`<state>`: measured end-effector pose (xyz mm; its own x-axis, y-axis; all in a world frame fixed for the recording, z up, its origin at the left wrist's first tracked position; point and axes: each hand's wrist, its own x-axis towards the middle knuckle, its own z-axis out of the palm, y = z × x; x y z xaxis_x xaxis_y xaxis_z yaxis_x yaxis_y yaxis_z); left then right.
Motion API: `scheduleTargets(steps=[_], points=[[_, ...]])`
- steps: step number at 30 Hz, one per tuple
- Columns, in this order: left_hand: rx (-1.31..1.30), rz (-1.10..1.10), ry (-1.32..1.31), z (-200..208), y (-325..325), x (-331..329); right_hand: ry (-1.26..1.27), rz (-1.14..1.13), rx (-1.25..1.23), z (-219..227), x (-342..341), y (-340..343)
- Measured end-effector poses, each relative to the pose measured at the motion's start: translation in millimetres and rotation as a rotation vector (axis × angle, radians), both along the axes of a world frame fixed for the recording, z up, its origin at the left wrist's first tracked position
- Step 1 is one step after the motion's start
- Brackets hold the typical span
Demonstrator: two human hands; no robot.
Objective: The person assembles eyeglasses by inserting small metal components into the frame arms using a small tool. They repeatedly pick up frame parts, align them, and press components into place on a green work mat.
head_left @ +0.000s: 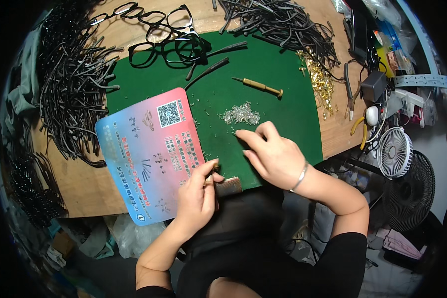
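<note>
My left hand (198, 196) is closed at the mat's near edge, thumb and fingers pinching a small gold metal part (208, 181). Beside it, a brown block with a textured top (229, 186) lies at the edge. My right hand (278, 156) reaches over the green mat (283, 64), index fingertip down near a few loose silver bits, the thumb apart from it. Just beyond that fingertip is a heap of tiny silver pieces, seemingly screws (241, 114). A brass-handled screwdriver (263, 87) lies farther back on the mat.
A pink-and-blue printed mat (149, 159) overlaps the left side. Black eyeglass frames (164, 52) and dark temple arms (74, 89) lie at the back and left, more temples (283, 25) at the far right. Gold parts (320, 82), pliers (350, 92) and a white fan (395, 153) are right.
</note>
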<state>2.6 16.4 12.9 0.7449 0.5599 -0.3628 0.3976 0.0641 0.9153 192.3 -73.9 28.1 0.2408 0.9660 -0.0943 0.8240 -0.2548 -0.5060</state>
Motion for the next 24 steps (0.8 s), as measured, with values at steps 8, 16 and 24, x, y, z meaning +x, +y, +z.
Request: scheduleTargets(steps=[8,16,24], points=[[0.157,0.022,-0.095,-11,3,-2,-0.14,-0.023,0.02,-9,-5,3],[0.153,0.011,-0.114,-12,4,-1,-0.115,-0.079,0.052,-9,-5,0],[0.078,0.02,-0.131,-12,7,-4,-0.175,-0.125,0.051,-11,-10,3]])
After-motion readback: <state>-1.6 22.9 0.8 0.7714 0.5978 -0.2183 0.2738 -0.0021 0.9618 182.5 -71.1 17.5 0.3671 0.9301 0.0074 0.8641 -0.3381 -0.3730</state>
